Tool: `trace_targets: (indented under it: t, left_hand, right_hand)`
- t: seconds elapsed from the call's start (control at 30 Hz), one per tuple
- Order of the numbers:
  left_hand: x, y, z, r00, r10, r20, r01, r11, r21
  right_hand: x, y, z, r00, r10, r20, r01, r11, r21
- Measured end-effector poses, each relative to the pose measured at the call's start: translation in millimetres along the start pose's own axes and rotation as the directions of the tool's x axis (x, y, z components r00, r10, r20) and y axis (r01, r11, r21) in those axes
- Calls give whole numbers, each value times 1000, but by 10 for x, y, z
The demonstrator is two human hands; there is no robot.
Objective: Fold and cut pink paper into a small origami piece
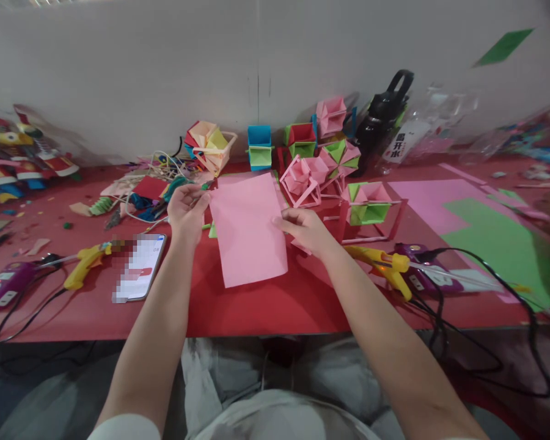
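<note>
A pink paper sheet [250, 229] is held up a little over the red table [266, 305], in front of me. My left hand [187, 211] pinches the sheet's upper left edge with thumb and fingers closed. My right hand [305, 231] grips its right edge, thumb on top. Behind the sheet stand several folded paper boxes [302, 177] in pink, green, blue and red.
A phone [142, 266] and a yellow glue gun [85, 263] lie at left. Another yellow glue gun [385, 266] with black cables lies at right. Pink and green sheets [486, 232] cover the right side. A black bottle [382, 119] stands by the wall.
</note>
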State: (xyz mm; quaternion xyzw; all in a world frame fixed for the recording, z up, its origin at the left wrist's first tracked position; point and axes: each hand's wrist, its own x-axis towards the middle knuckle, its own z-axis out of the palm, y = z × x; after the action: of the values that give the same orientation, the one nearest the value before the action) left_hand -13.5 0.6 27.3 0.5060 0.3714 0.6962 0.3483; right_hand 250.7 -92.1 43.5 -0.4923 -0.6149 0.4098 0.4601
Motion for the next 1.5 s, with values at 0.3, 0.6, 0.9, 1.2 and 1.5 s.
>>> trace_targets:
  t: [0.3,0.6,0.9,1.2,1.5]
  left_hand:
    - [31,-50,-56,994,-111,3,111,993,37]
    - [0,-102,-100,932,-348,97,301,896,326]
    - [-257,158,128,802,-336,495,103,893,438]
    - [-254,278,50,501,-470,727,99,865,492]
    - [-73,233,-163,726,-366,582,43,869,493]
  right_hand:
    - [12,34,-2,998,-58,-14,56,994,-90]
    - [22,40,-63,996,-67,-56,54,976,-213]
    - [-54,-148,-113,900,23,435,51,986,-158]
    - [-81,-171,-106,847,98,522,16,978,-210]
    - [-57,-128,-136,891,47,451,71,968,-241]
